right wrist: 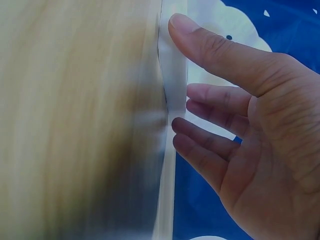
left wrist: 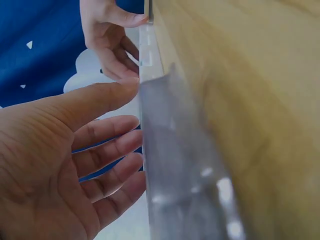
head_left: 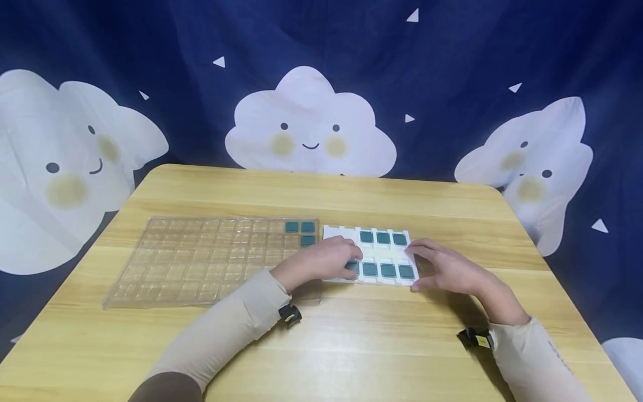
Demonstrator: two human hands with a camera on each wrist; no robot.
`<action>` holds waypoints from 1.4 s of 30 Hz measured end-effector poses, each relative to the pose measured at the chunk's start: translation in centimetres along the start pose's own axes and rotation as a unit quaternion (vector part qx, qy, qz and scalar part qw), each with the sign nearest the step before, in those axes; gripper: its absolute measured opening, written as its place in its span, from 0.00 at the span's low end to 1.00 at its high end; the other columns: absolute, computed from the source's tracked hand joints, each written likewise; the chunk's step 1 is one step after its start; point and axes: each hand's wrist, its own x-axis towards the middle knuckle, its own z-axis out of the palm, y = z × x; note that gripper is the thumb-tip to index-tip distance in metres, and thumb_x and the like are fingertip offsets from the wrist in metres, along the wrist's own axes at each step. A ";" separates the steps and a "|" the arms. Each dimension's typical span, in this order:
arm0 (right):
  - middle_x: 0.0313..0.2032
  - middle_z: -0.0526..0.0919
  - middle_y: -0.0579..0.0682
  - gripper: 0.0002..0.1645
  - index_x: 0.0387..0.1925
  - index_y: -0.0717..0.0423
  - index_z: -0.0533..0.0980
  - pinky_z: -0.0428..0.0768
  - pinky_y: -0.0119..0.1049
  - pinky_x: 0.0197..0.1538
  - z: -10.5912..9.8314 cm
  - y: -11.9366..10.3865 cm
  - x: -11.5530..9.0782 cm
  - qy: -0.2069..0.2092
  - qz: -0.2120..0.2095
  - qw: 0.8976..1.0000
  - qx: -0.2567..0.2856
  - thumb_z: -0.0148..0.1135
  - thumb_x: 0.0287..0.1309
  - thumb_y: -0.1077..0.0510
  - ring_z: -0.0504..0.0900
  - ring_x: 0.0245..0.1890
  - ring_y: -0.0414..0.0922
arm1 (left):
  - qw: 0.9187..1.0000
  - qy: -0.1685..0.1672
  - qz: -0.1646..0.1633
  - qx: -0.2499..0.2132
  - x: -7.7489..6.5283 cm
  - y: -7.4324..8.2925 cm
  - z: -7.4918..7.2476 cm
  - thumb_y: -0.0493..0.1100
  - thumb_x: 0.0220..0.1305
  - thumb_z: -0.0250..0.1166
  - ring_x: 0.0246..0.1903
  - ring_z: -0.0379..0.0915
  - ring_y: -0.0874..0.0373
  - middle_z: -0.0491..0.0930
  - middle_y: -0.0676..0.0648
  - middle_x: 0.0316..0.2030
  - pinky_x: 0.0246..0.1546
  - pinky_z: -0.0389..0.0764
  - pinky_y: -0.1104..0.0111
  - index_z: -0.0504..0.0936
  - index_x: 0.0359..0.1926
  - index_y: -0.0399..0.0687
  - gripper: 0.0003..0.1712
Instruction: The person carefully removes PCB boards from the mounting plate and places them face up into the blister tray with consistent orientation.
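Observation:
A white tray (head_left: 387, 254) holds two rows of green square chips (head_left: 383, 238). My left hand (head_left: 327, 258) reaches over the tray's left part, with thumb and fingers spread around a partly covered chip (head_left: 353, 267) in the front row. In the left wrist view the fingers are loosely bent, and no chip shows between them. At the tray's right end, my right hand (head_left: 454, 269) touches the edge, thumb at the front corner and fingers farther back. Left of the white tray lies a clear plastic tray (head_left: 201, 262) with many compartments; 3 green chips (head_left: 307, 226) sit at its back right corner.
Both trays lie on a wooden table (head_left: 341, 346), close beside each other. My left forearm crosses the clear tray's front right part. A dark blue curtain (head_left: 432, 61) with white clouds hangs behind the table. Each wrist wears a small black camera (head_left: 290, 315).

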 end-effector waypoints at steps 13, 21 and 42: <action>0.60 0.73 0.55 0.46 0.60 0.61 0.73 0.72 0.54 0.61 -0.2 -0.1 -0.1 -0.001 -0.001 1.000 0.004 0.79 0.42 0.44 0.73 0.58 0.55 | 0.999 0.016 -0.013 0.025 0.2 0.1 0.5 0.52 0.59 0.71 0.35 0.66 0.59 0.71 0.55 0.29 0.38 0.71 0.70 0.79 0.38 0.48 0.15; 0.59 0.72 0.56 0.46 0.60 0.62 0.73 0.71 0.54 0.61 -0.3 -0.2 -0.1 -0.005 0.006 1.000 0.004 0.79 0.43 0.44 0.73 0.58 0.56 | 0.999 0.018 -0.008 0.046 0.2 0.2 0.5 0.53 0.60 0.70 0.36 0.68 0.60 0.74 0.55 0.32 0.43 0.73 0.69 0.81 0.41 0.48 0.16; 0.58 0.73 0.56 0.47 0.61 0.64 0.73 0.73 0.54 0.59 -0.3 -0.2 -0.2 -0.008 0.006 1.000 0.000 0.78 0.44 0.45 0.75 0.55 0.56 | 0.998 0.025 0.013 0.056 0.2 0.1 0.5 0.51 0.61 0.69 0.34 0.69 0.61 0.77 0.54 0.32 0.46 0.72 0.69 0.83 0.41 0.46 0.15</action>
